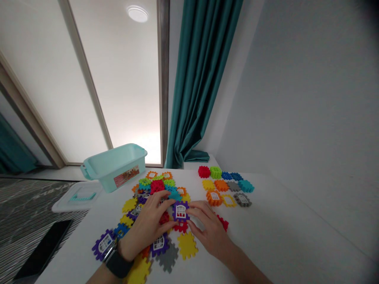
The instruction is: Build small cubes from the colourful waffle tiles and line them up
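Purple window tile (pixel 181 212) is pinched between left hand (pixel 150 217) and right hand (pixel 211 228), so nearby yellow tile (pixel 139 271) could easily get shoved if brushed by the watch (pixel 119 263).

Two hands (pixel 149 217) (pixel 210 228), one tub (pixel 130 161), one lid (pixel 66 199)

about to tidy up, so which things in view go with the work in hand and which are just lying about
In use:
purple window piece, between left hand and right hand
jumbled gear-edged pieces
pieces in rows

Apparently just lying about:
turquoise tub
pale lid
flat black object
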`<state>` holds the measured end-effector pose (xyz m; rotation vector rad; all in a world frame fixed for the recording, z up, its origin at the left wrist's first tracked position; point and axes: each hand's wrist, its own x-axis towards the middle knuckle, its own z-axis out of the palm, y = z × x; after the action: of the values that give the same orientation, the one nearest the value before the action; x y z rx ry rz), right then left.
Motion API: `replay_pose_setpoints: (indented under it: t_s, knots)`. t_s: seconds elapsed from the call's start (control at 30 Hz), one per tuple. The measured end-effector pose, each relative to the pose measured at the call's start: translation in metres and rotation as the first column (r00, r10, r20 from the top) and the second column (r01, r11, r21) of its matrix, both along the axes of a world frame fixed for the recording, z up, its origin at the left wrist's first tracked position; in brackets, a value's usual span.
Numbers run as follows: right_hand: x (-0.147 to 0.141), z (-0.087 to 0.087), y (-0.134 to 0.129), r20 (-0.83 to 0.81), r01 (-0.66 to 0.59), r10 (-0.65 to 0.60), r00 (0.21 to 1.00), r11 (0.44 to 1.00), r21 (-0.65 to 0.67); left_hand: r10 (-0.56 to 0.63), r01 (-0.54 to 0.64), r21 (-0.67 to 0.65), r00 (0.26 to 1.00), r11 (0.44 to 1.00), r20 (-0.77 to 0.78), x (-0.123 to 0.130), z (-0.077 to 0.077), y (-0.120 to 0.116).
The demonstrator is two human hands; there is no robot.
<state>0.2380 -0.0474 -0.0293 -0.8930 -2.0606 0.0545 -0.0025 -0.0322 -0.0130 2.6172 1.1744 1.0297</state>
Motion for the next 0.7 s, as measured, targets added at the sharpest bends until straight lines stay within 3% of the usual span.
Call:
replay_pose_setpoints:
  t_s: [0.27, 0.7]
  knots:
    - [0.0043, 0.0037, 0.001, 0.032, -0.018, 0.017, 0.999, 0.999, 0.045, -0.053, 0.068, -0.121, 0.99, 0.99, 0.127, 0.0002, -0.0017, 0.0001]
    - [0.0033, 0.0039, -0.0009, 0.017, -0.031, 0.03, 0.999, 0.998, 0.051, -0.036, 0.06, -0.185, 0.991, 0.981, 0.132, 0.0021, -0.0045, 0.0006]
